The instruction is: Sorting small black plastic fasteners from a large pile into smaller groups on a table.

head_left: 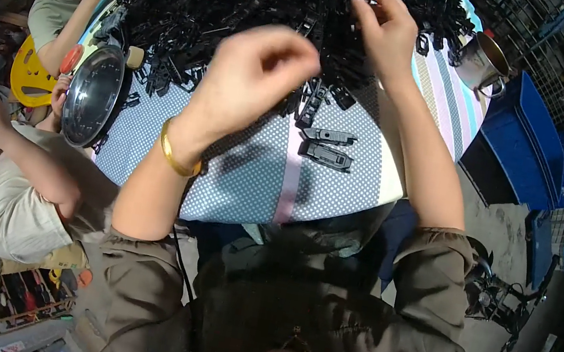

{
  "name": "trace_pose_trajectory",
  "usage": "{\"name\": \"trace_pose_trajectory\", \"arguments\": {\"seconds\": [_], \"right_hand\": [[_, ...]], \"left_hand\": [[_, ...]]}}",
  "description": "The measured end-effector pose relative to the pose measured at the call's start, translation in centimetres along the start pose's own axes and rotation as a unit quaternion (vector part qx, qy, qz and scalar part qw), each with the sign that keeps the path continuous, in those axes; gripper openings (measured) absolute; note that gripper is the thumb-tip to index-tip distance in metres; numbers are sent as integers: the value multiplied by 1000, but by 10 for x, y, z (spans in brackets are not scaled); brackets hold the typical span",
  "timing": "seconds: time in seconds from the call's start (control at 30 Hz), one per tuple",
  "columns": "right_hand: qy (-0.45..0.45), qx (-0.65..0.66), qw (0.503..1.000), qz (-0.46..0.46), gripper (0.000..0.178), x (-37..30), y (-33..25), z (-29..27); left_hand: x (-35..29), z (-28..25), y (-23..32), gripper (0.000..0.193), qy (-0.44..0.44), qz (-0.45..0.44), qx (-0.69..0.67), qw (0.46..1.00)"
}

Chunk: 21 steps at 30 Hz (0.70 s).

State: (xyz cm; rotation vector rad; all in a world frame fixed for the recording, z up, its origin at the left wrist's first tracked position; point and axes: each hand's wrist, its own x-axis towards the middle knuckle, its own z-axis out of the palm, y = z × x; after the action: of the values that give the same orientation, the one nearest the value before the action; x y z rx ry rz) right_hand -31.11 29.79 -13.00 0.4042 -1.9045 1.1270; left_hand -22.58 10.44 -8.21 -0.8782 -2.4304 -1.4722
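That loose black part (pixel 326 157) by the table's near edge (pixel 238 215) is probably light, stiff plastic, kinda slick — pinch its long sides — with left hand (pixel 241 83) and right hand (pixel 389 34) both curled, can't tell if gripping.

A workshop is suggested — black parts (pixel 195 23) are heaped on a table (pixel 238 195), people (pixel 27 208) are seen at left, blue crates (pixel 526 146) at right.

From my remote view: blue crates (pixel 526 142) stand on grey floor (pixel 508 229) at right; metal racking (pixel 562 95), upper right; yellow stool (pixel 20 75), left; dim, wood-framed shelving (pixel 34 317), lower left.
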Motion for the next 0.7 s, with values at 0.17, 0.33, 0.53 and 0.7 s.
{"name": "trace_pose_trajectory", "arguments": {"seconds": [0.17,0.33,0.53,0.7], "right_hand": [[-34,55,997,33,27,-2,-12,1],[-109,75,991,19,24,-7,-33,-5],[-137,92,985,-55,21,-4,-45,-11],[-188,16,954,-235,21,-8,-53,-9]], "left_hand": [[-22,31,-17,26,-76,54,268,959],[-20,37,-24,23,-86,57,301,948],[4,8,-38,27,37,-182,-159,970],[14,-3,-39,28,53,-256,-382,886]]}}
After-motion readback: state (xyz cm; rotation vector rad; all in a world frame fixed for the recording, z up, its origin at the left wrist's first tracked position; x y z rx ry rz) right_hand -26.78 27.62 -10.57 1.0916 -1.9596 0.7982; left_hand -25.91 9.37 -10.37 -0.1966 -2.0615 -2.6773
